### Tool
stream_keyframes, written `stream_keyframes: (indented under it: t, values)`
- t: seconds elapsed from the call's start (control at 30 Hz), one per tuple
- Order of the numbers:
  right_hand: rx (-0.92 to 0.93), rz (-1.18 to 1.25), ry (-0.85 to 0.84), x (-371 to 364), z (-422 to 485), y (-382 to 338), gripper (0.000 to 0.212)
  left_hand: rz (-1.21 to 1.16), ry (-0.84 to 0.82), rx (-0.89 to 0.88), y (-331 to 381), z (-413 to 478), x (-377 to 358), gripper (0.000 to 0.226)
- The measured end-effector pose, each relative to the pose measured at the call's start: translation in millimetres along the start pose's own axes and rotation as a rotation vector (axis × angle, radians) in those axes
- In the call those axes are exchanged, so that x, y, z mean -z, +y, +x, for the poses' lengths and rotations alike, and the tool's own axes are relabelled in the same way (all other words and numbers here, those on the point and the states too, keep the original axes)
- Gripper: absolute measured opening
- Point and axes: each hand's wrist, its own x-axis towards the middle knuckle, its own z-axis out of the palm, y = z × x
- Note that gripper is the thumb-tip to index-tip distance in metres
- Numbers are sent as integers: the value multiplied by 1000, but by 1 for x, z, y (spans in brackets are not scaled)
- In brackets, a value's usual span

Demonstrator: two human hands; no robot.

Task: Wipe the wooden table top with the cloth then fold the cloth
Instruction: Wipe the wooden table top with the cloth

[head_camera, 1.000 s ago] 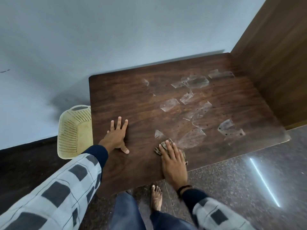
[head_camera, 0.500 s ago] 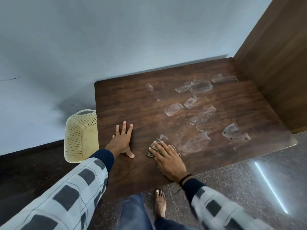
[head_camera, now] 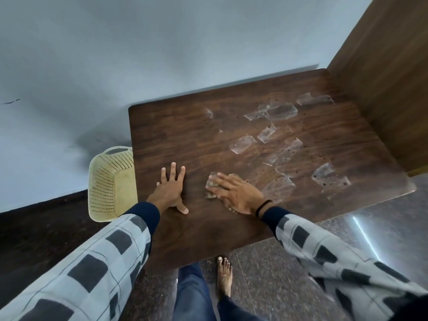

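- The left hand [head_camera: 170, 189] lies flat on the wooden bench [head_camera: 185, 140], palm down. Its fingers are straight and slightly spread, its thumb points toward the near edge, and it holds nothing.
- The right hand [head_camera: 234, 193] is also flat, with its fingers stretched out toward the left hand. They press on the cloth [head_camera: 210, 188] without curling round it.
- The cloth is a small crumpled piece lying on the bench top between the two hands, in the near half of the surface. Most of it is hidden under the right fingers, and only its left edge shows.
- A dark band [head_camera: 262, 207] sits on the right wrist, and both sleeves are checked in grey and white with dark cuffs.
- Shiny, clear patches [head_camera: 280, 111] are scattered over the far and right parts of the bench top, with small dark specks among them.
- A cream perforated basket [head_camera: 111, 184] stands on the floor against the left edge of the bench.
- A brown wooden panel [head_camera: 382, 77] rises along the right side of the bench.
- A bare foot [head_camera: 224, 276] stands on the speckled floor just below the near edge of the bench.
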Motion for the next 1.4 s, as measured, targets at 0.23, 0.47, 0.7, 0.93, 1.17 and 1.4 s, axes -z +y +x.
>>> stream_keyframes:
  t: [0.23, 0.47, 0.7, 0.93, 1.17, 1.4]
  values:
    - [-377, 206, 241, -32, -3, -84, 54, -6, 7, 6, -6, 8, -2, 157]
    - [-519, 202, 193, -21, -42, -42, 53, -5, 27, -19, -5, 3, -2, 155]
    - [62, 0, 45, -11, -26, -21, 62, 0, 27, -14, -1, 0, 0, 154]
    - [-532, 240, 195, 7, 27, -43, 53, 5, 49, -4, -4, 2, -1, 155]
    - [-33, 33, -39, 29, 28, 22, 61, 3, 67, -9, -6, 6, -5, 156]
    - [-343, 208, 144, 14, 43, -35, 55, 8, 98, -23, -7, 7, -8, 157]
